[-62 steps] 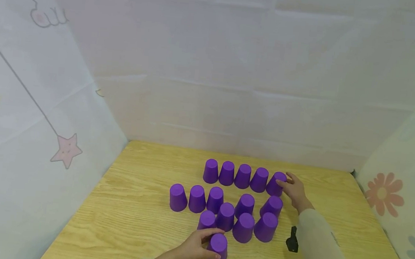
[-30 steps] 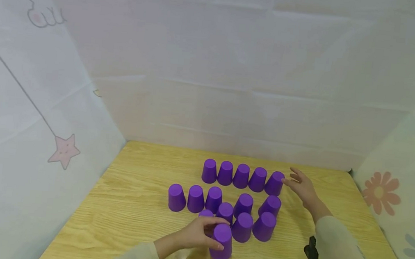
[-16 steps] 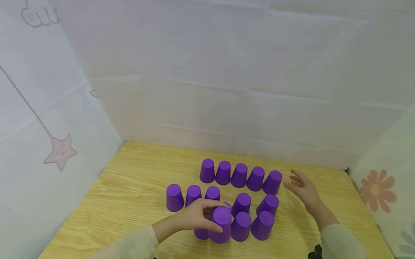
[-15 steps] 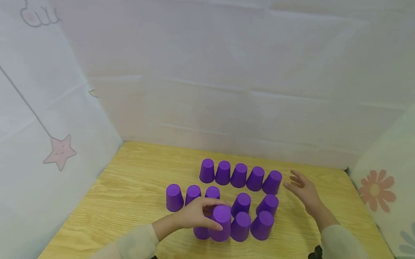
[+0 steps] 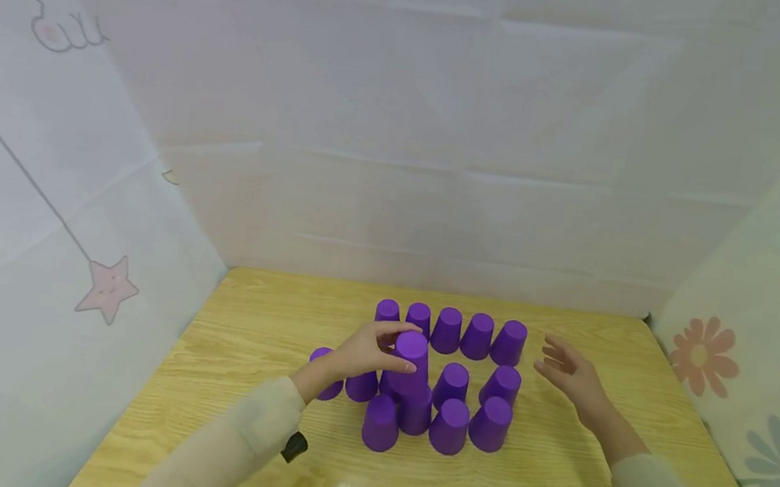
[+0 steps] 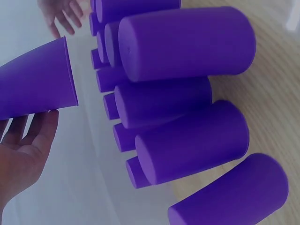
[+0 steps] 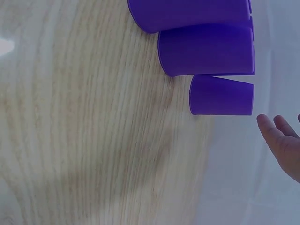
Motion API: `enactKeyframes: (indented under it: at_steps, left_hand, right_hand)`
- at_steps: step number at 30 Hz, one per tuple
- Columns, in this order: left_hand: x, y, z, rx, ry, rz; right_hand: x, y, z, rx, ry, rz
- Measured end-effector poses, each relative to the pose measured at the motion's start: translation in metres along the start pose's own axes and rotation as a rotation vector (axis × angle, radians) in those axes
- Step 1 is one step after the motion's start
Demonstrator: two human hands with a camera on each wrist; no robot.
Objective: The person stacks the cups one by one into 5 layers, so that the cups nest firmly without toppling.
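My left hand (image 5: 365,351) holds a purple plastic cup (image 5: 411,360) between thumb and fingers, bottom up. In the left wrist view this cup (image 6: 37,82) is lifted clear of the others, with the fingers against its side. Below it in the head view stand a front cup (image 5: 380,424) and the cup (image 5: 414,413) beside it; the held cup partly covers others behind. My right hand (image 5: 576,380), fingers loosely spread and holding nothing, hovers right of the back row's end cup (image 5: 509,344). A gap separates its fingertips from the nearest cup (image 7: 222,95) in the right wrist view.
Several more upside-down purple cups stand in rows on the wooden table (image 5: 235,423), among them a front-right cup (image 5: 491,424) and a middle cup (image 5: 451,386). A patterned cloth wall (image 5: 433,224) closes off the back. Small black pieces sit at both forearms.
My left hand has lifted the cup from the table's front and carried it up and away over the other cups. My right hand has drawn back from the back row's end cup.
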State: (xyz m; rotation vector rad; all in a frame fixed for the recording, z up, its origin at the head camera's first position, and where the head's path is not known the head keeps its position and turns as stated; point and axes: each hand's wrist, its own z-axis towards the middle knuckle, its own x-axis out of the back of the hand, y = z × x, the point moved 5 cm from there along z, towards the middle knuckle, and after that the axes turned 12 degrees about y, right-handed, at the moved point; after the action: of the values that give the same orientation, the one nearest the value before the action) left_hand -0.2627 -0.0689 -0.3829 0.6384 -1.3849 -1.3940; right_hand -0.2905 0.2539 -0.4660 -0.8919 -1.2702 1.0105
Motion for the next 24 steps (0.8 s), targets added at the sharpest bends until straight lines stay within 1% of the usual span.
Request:
enactKeyframes:
  at_steps: [4, 11, 13, 16, 19, 20, 24]
  left_hand:
    - [0.006, -0.006, 0.012, 0.01, 0.055, 0.019]
    - [0.011, -0.035, 0.032, 0.031, 0.088, 0.032]
    - [0.012, -0.04, 0.037, 0.03, 0.1, 0.055]
    - [0.012, -0.047, 0.045, 0.067, 0.121, 0.093]
    - [0.013, -0.049, 0.052, 0.114, 0.156, 0.112]
    - [0.014, -0.046, 0.053, 0.124, 0.17, 0.104]
    - [0.016, -0.032, 0.057, 0.089, 0.206, 0.086]
  right_hand:
    - [0.0, 0.0, -0.008, -0.006, 0.009, 0.022]
    - [-0.003, 0.001, -0.025, -0.007, 0.012, 0.053]
    - [-0.004, 0.002, -0.029, -0.008, 0.015, 0.059]
    - [-0.006, 0.003, -0.035, -0.017, 0.027, 0.071]
    - [-0.008, 0.004, -0.042, -0.033, 0.034, 0.077]
    - [-0.009, 0.005, -0.044, -0.038, 0.033, 0.079]
    - [-0.014, 0.008, -0.053, -0.061, 0.034, 0.087]
